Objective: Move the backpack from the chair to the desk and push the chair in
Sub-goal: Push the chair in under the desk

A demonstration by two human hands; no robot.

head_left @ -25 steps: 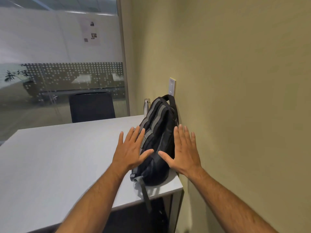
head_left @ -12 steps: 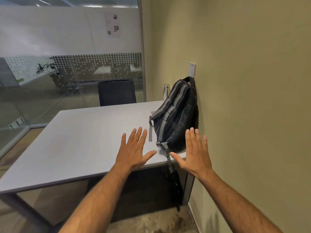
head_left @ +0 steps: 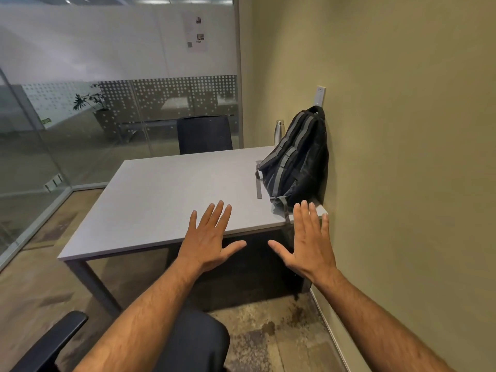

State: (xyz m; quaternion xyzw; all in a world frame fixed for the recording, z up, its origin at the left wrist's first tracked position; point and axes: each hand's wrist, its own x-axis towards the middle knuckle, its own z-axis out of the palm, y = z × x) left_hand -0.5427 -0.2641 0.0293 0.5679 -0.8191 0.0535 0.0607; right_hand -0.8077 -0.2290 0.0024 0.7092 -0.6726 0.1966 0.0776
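A black backpack (head_left: 298,162) with grey stripes stands on the right end of the grey desk (head_left: 166,200), leaning against the wall. One grey strap hangs over the desk's near edge. My left hand (head_left: 208,238) and my right hand (head_left: 307,242) hover in the air in front of the desk's near edge, palms down, fingers spread, holding nothing. The black chair (head_left: 193,342) sits below my arms at the bottom of the view, with its armrest (head_left: 51,342) at the lower left, away from the desk.
A steel bottle (head_left: 279,131) stands behind the backpack. A second dark chair (head_left: 205,134) is at the desk's far side. Glass partitions close the left and back; the olive wall (head_left: 402,157) runs along the right. Worn floor lies between chair and desk.
I have backed away from the desk. My hands have come off the backpack and now hover short of the desk edge. The chair has come into view below.
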